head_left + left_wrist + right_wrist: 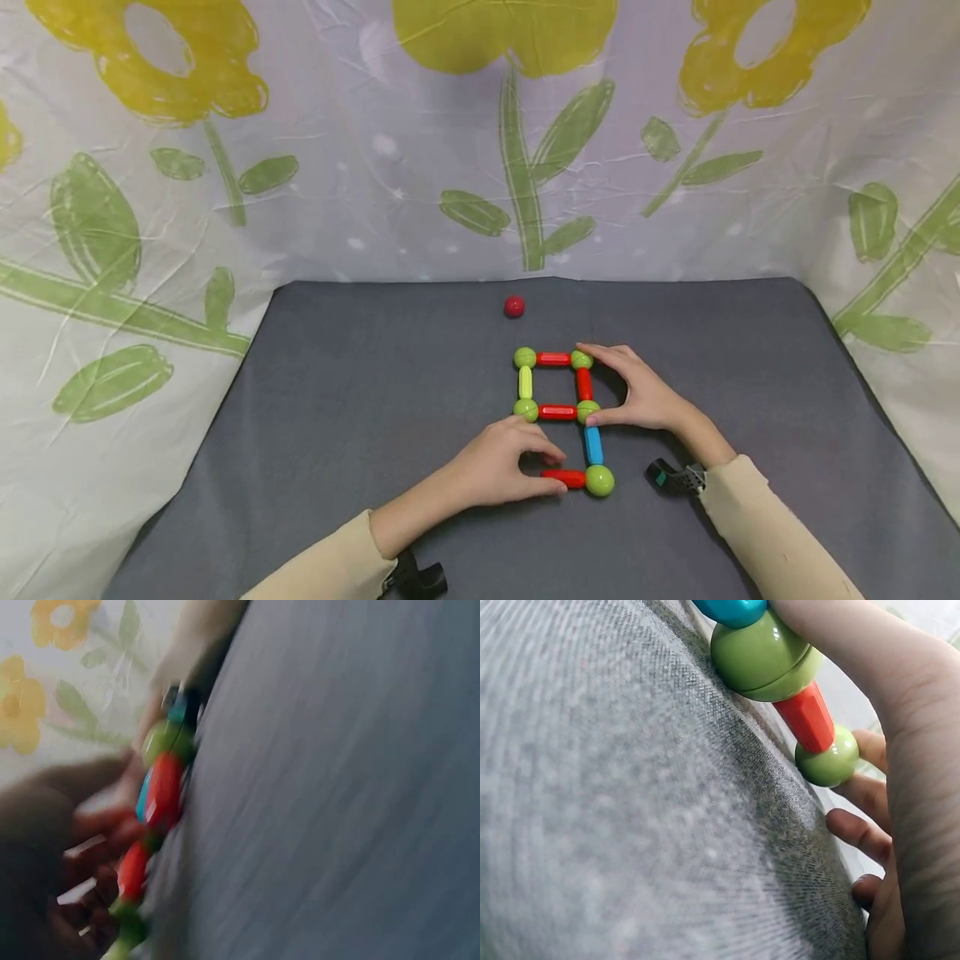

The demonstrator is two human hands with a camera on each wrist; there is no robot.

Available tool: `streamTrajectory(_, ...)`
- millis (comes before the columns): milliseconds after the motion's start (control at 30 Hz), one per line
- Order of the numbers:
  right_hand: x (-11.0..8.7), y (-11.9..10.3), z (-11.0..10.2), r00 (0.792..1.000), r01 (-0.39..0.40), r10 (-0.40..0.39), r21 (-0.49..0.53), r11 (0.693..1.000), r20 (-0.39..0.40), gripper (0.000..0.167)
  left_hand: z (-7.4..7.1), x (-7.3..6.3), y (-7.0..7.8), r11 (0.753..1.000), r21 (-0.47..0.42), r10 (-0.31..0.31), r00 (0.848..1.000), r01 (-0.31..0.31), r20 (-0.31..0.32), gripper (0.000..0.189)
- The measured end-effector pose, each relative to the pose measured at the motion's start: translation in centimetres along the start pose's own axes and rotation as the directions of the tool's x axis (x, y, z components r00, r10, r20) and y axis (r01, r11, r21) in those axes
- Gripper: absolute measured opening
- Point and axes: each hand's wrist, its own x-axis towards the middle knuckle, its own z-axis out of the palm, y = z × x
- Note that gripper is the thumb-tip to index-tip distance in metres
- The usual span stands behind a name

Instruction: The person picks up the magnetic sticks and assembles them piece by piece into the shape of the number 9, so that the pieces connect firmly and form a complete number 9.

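A flat frame of magnetic-type building rods and green balls lies on the grey cloth. Its square has a green ball (pixel 525 357), a yellow-green rod (pixel 526 383) and red rods (pixel 554 359) on three sides. From the square's near right ball a blue rod (pixel 594 446) runs to a near green ball (pixel 599 481), where a red rod (pixel 564 478) points left. My right hand (pixel 651 396) spans the square's right side, index finger on the far ball, thumb on the near ball (pixel 769 656). My left hand (pixel 495 467) arches around the red rod's free end, thumb beside it, fingertips apart above.
A loose red ball (pixel 513 307) lies toward the back edge of the grey table (pixel 360 367). A white curtain (pixel 337 167) with painted flowers hangs behind and at the sides. Dark straps with camera mounts (pixel 675 477) sit on both wrists.
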Motion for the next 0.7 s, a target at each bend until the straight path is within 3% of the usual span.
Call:
streamTrajectory(67, 0.0, 0.0, 0.1, 1.000, -0.004, 0.004, 0.004, 1.000, 0.001, 0.107, -1.4, 0.9, -0.8, 0.997, -0.070, -0.046, 0.997, 0.041, -0.067, 0.029)
streamTrajectory(133, -0.1, 0.1, 0.2, 1.000, -0.013, 0.013, 0.010, 1.000, 0.003, 0.106, -3.1, 2.3, -2.3, 0.988, -0.127, -0.106, 0.980, 0.085, -0.169, 0.029)
streamTrajectory(167, -0.1, 0.1, 0.3, 1.000, -0.018, 0.018, 0.008, 1.000, 0.003, 0.106, -3.9, 3.2, -3.3, 0.983, -0.150, -0.141, 0.964, 0.108, -0.224, 0.029)
streamTrajectory(233, -0.2, 0.2, 0.3, 1.000, -0.021, 0.021, 0.001, 1.000, 0.002, 0.106, -5.5, 5.1, -5.3, 0.965, -0.194, -0.233, 0.919, 0.178, -0.319, 0.034)
streamTrajectory(300, -0.4, 0.2, 0.3, 1.000, -0.028, 0.028, 0.002, 1.000, 0.001, 0.106, -6.6, 7.0, -7.4, 0.947, -0.202, -0.308, 0.880, 0.248, -0.363, 0.043)
streamTrajectory(367, -0.4, 0.3, 0.4, 1.000, -0.028, 0.028, -0.003, 1.000, 0.003, 0.106, -7.2, 8.7, -9.2, 0.933, -0.177, -0.358, 0.856, 0.313, -0.374, 0.053)
streamTrajectory(500, -0.4, 0.1, 0.3, 0.999, -0.034, 0.034, 0.008, 0.999, 0.008, 0.107, -7.3, 11.0, -11.8, 0.916, -0.091, -0.398, 0.851, 0.391, -0.343, 0.063)
streamTrajectory(700, -0.1, 0.2, -0.1, 1.000, -0.028, 0.028, 0.005, 1.000, 0.004, 0.108, -6.6, 12.3, -13.2, 0.914, -0.066, -0.399, 0.851, 0.401, -0.343, 0.050)
